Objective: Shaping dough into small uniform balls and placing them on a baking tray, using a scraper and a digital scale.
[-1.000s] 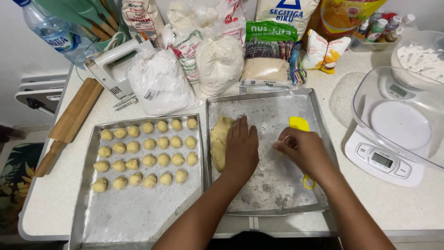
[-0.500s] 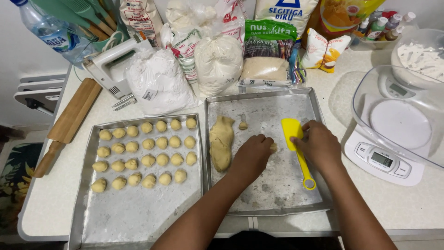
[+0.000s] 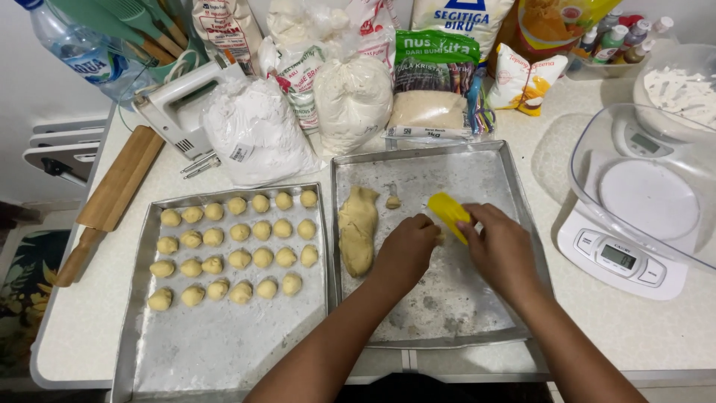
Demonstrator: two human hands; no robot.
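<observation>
Both forearms enter from the bottom edge, bare, angled upward and converging toward the centre. Left hand [image 3: 406,250]: back facing the camera, fingers curled under into a loose fist, knuckles pointing up and right. Right hand [image 3: 501,250]: back also up, wrist slightly bent, fingers folded inward and pinched toward the left hand. The two hands sit just beside each other, fingertips nearly meeting. Palms hidden on both.

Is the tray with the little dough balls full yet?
No, partly full. The balls fill only the far part of the left tray; its near part is bare.
</observation>
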